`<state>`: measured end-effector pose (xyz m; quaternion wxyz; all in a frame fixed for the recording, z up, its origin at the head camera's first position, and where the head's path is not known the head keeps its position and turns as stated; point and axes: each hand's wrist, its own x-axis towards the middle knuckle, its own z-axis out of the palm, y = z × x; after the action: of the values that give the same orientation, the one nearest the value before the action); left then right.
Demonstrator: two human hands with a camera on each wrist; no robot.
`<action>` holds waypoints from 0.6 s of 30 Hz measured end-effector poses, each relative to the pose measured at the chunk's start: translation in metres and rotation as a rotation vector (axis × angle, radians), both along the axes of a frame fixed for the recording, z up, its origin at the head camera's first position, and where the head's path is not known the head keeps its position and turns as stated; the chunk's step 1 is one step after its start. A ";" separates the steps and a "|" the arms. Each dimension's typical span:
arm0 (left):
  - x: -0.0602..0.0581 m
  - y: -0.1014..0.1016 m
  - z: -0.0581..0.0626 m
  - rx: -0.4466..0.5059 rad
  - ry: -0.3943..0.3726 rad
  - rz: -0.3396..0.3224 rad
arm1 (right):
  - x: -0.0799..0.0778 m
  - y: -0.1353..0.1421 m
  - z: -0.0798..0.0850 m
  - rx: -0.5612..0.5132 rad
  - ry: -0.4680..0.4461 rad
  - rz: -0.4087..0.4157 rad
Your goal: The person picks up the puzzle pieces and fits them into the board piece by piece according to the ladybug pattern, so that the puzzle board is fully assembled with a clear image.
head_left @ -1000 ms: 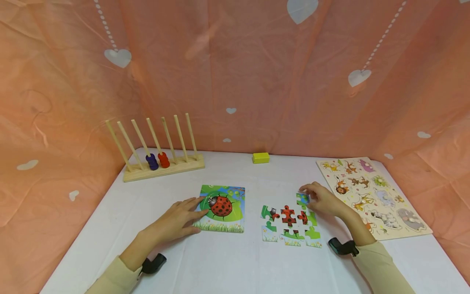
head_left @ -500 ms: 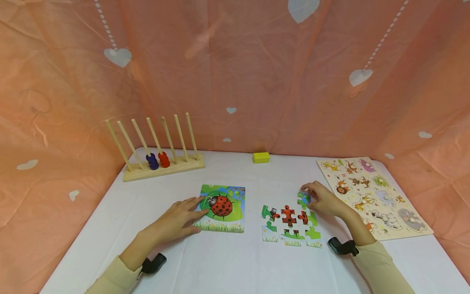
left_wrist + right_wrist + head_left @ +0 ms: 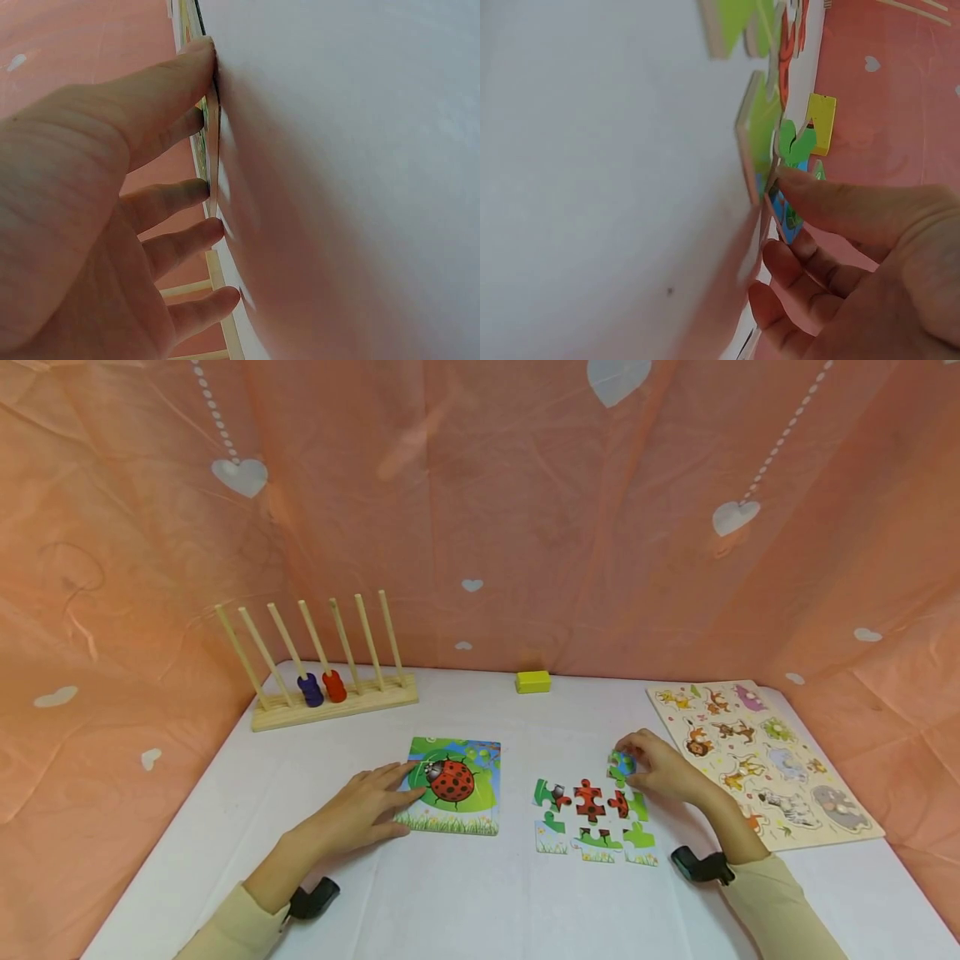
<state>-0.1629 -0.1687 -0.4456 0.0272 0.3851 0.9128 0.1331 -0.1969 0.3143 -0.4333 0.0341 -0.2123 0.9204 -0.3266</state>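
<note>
Blue-green knobbed jigsaw piece (image 3: 622, 766), centre-right: newly turned; I judge it unplaced.
Right hand (image 3: 660, 766) pinches it; left hand (image 3: 363, 804), fingers spread, touches square red-ladybird board (image 3: 453, 781).

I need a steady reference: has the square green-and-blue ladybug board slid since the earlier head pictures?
No. In the head view, the ladybug board shows no shift in any direction against the pale wooden peg stand.

Draped play area; heart-print cloth (image 3: 525, 518); white table (image 3: 465, 902); peg rack (image 3: 377, 695); puzzle pieces (image 3: 589, 802)
</note>
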 end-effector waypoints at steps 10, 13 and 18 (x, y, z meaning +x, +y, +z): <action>0.001 0.000 0.000 0.003 -0.007 0.001 | -0.002 0.001 0.002 -0.047 -0.031 -0.004; 0.000 0.000 0.000 0.005 -0.006 0.000 | -0.003 0.001 0.006 -0.071 -0.046 0.019; 0.000 -0.001 0.000 0.003 -0.004 0.001 | -0.008 -0.002 0.012 -0.117 -0.054 0.060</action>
<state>-0.1627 -0.1694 -0.4452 0.0286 0.3846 0.9127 0.1353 -0.2044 0.3121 -0.4214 0.0564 -0.2325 0.8916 -0.3845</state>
